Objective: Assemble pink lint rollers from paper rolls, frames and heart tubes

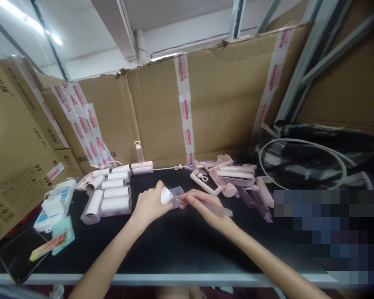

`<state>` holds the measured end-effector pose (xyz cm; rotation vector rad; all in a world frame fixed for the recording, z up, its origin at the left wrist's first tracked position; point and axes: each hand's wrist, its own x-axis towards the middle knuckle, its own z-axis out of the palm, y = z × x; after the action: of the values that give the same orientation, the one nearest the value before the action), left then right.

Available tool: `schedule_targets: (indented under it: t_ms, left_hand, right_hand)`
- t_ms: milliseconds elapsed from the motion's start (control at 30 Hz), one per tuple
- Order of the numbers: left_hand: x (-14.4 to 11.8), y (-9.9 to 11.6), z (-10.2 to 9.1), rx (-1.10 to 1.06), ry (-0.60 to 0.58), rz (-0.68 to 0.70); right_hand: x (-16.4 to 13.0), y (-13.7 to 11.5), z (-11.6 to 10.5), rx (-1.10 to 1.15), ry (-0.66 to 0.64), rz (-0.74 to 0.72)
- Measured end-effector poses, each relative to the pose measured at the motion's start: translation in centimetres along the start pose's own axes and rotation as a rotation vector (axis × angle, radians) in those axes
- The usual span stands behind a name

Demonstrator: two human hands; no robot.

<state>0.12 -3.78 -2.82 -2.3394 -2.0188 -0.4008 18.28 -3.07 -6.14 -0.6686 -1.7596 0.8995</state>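
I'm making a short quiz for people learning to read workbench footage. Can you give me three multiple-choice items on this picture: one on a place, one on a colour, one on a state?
1. Where do the white rolls lie?
A. left of the hands
B. right of the hands
C. on the cardboard wall

2. What colour are the handle parts piled behind the right hand?
A. green
B. pink
C. black

3. How is the left hand?
A. flat and open on the table
B. closed around a white piece
C. resting on the phone

Answers:
1. A, the rolls sit in a stack on the black table to the left of both hands.
2. B, the heap is pale pink.
3. B, the fingers curl around the white piece, while the right hand pinches a clear cover against it.
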Motion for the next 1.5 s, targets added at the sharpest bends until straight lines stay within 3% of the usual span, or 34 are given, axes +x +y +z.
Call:
schedule_targets:
  t_ms: [567, 733, 833, 967, 1067, 1167, 1300, 1400, 1500]
  left_hand:
    - [-0.2, 0.6, 0.4, -0.034, -0.03, -0.087]
    - [-0.4, 0.4, 0.0, -0.026, -0.052, -0.117]
    - [-0.3, 0.1, -0.6, -0.08, 0.006, -0.107]
    - [0.5, 0.2, -0.9, -0.238, 0.154, 0.005]
    - [1.8, 1.0, -0.6, -0.476, 0.233, 0.135]
    - [3.4, 1.9, -0.1, -0.774, 0.301, 0.217]
    - [5.6, 2.6, 0.1, -1.082, 0.517, 0.185]
    - [6.6, 2.9, -0.2, -1.183, 0.591, 0.149]
    - [6.9, 2.9, -1.1, -1.16, 0.646, 0.136]
  right_hand:
    - [0.1, 0.5, -0.3, -0.081, 0.002, -0.026]
    - [0.4, 1.4, -0.9, -0.071, 0.1, 0.04]
    - [0.8, 1.2, -1.7, -0.011, 0.2, 0.072]
    - [2.7, -1.0, -2.4, 0.054, 0.293, 0.013]
    - [5.2, -3.0, -2.6, -0.081, 0.309, -0.021]
    - [7.6, -3.8, -2.7, -0.294, 0.175, -0.02]
    - [8.4, -2.4, -2.4, -0.294, -0.121, -0.028]
    - [7.3, -0.4, -1.3, -0.238, -0.296, 0.013]
    - [6.3, 1.2, 0.3, -0.165, -0.301, 0.081]
